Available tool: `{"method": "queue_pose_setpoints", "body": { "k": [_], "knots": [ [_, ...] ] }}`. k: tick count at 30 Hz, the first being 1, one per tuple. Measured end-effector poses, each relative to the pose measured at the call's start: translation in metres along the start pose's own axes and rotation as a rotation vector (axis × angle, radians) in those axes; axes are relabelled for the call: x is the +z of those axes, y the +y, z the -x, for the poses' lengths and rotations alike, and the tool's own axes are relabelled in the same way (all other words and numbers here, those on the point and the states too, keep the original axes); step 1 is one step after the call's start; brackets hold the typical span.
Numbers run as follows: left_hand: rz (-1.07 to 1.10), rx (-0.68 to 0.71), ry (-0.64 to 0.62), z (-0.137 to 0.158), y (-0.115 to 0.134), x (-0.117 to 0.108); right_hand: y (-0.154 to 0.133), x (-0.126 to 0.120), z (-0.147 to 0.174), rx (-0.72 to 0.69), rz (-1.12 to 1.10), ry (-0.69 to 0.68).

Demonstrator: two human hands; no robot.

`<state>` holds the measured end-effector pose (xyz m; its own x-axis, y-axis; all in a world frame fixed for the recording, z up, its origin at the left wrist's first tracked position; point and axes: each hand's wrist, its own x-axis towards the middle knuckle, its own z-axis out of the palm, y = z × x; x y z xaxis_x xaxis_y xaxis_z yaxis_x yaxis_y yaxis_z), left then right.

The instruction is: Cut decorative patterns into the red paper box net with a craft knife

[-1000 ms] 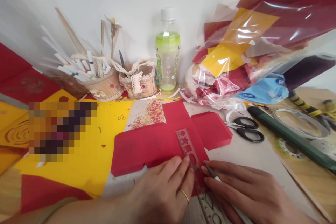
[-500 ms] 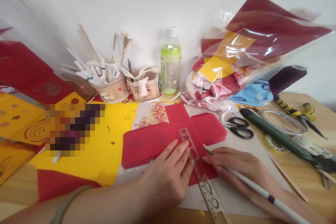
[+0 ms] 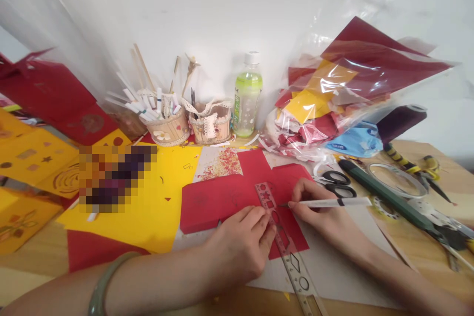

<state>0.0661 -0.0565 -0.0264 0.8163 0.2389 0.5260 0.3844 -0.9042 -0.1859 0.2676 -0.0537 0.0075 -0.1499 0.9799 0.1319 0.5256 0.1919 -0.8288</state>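
Red cross-shaped card sheet (image 3: 246, 185), head view: lying on pale paper (image 3: 336, 271) upon the wooden desk (image 3: 237, 303). Clear plastic ruler with cut-out shapes (image 3: 299, 274), laid aslant over the card, its near end beyond the card's edge. Left hand (image 3: 246, 243): grip unclosed, fingers resting on the ruler. Right hand (image 3: 318, 205): grip pinching a slim white pen with a dark band (image 3: 351, 202), tip just beside the ruler.

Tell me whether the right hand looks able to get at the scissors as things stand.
Probably yes: the scissors lie close beyond the right hand, their black handles uncovered. Its grip is taken up by the white pen, though, so that would likely need putting down first.
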Motion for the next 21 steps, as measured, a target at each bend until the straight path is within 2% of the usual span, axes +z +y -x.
{"method": "queue_pose_setpoints", "body": {
  "k": [10,21],
  "knots": [
    [-0.017,0.027,0.006,0.0,-0.002,0.001,0.006,0.007,0.009,-0.097,0.067,-0.088],
    [-0.028,0.03,-0.01,-0.001,-0.001,0.0,-0.003,0.009,0.01,-0.093,0.137,-0.108]
  ]
}}
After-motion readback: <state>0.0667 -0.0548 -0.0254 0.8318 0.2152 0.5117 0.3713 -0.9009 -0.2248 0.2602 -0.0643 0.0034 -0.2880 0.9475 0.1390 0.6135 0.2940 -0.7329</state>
